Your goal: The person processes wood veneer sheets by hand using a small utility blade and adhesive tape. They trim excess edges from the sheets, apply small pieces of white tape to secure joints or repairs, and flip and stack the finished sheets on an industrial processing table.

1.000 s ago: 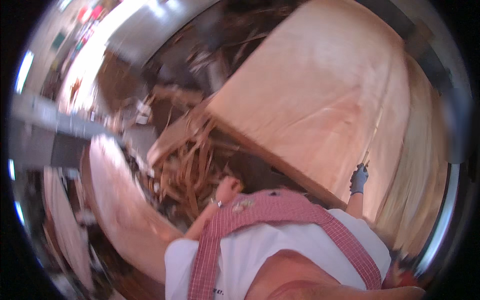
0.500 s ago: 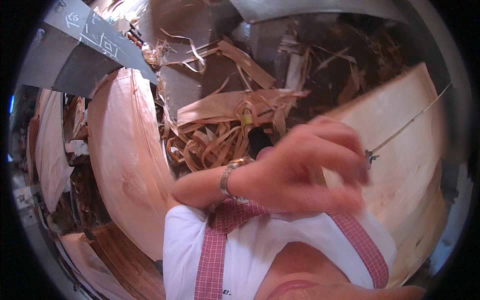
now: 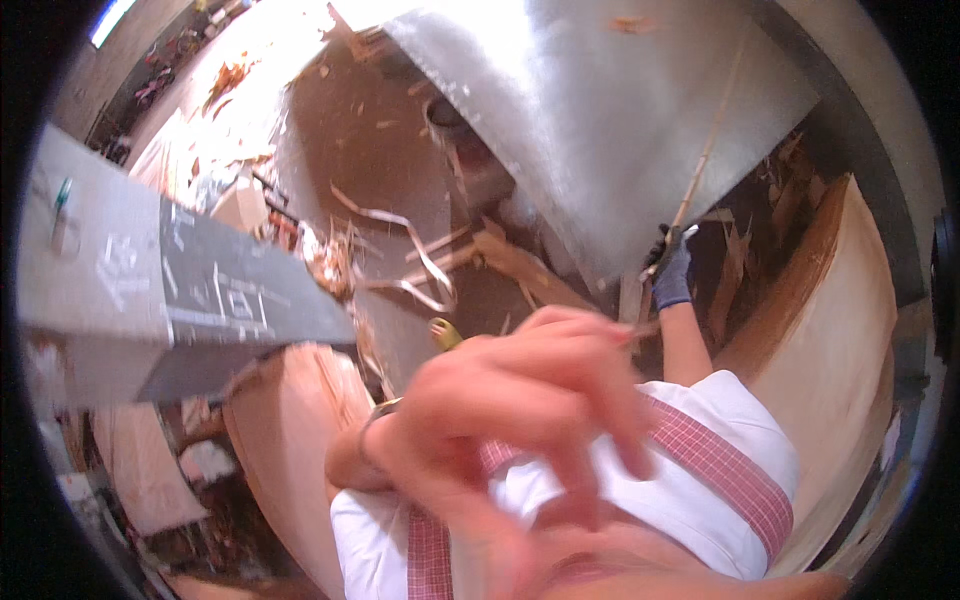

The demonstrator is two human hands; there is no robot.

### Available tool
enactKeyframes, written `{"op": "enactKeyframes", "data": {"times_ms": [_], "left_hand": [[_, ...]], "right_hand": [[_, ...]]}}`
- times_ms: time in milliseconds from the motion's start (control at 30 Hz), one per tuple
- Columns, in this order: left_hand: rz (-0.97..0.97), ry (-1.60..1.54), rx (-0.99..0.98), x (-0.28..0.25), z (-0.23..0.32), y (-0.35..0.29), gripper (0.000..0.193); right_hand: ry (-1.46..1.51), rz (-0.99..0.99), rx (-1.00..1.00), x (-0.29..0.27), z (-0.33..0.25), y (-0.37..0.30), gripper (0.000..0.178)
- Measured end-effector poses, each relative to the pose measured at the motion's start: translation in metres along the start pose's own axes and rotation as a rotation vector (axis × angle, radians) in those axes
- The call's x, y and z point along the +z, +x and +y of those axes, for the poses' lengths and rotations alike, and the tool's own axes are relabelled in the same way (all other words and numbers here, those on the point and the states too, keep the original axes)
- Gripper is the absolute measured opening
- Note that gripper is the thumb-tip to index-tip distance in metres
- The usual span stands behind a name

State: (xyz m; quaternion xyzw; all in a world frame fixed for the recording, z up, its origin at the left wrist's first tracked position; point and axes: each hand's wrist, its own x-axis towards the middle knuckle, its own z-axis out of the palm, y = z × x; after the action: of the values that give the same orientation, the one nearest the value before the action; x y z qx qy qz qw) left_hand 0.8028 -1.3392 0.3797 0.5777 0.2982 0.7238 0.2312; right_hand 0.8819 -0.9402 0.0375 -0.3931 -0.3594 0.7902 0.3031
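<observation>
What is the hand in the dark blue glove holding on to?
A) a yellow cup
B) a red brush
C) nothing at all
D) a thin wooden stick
D: the gloved right hand is closed around the lower end of a thin wooden stick that slants up across the grey metal sheet.

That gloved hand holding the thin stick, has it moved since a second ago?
Cannot tell: the gloved hand sits higher in the picture, but the head camera swung, so the wood sheet shifted too.

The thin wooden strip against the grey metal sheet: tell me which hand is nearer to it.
Right. The gloved right hand grips the thin wooden strip's lower end. The bare left hand is raised close to the camera, away from it.
</observation>
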Motion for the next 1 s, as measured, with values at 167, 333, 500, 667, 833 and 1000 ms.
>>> {"op": "enactKeyframes", "data": {"times_ms": [167, 333, 500, 667, 833, 1000], "left_hand": [[0.343, 0.244, -0.117, -0.205, 0.013, -0.052, 0.061], [0.576, 0.061, -0.379, -0.429, -0.014, -0.038, 0.050], [0.471, 0.057, -0.515, -0.631, -0.026, 0.011, 0.047], [0.322, 0.149, -0.539, -0.842, -0.036, 0.041, 0.046], [0.696, 0.160, -0.785, -1.044, -0.035, 0.011, 0.038], [0.996, 0.090, -0.939, -1.244, -0.022, -0.049, 0.019]], "right_hand": [[0.075, 0.110, 0.093, 0.174, 0.125, 0.039, 0.040], [-0.156, 0.220, 0.103, 0.336, 0.262, 0.078, 0.030], [0.008, 0.180, 0.199, 0.553, 0.306, 0.112, 0.030], [0.035, 0.128, 0.114, 0.737, 0.327, 0.251, 0.032], [0.005, 0.137, 0.059, 0.930, 0.355, 0.362, 0.029], [-0.146, 0.241, 0.072, 1.092, 0.399, 0.475, 0.029]]}}
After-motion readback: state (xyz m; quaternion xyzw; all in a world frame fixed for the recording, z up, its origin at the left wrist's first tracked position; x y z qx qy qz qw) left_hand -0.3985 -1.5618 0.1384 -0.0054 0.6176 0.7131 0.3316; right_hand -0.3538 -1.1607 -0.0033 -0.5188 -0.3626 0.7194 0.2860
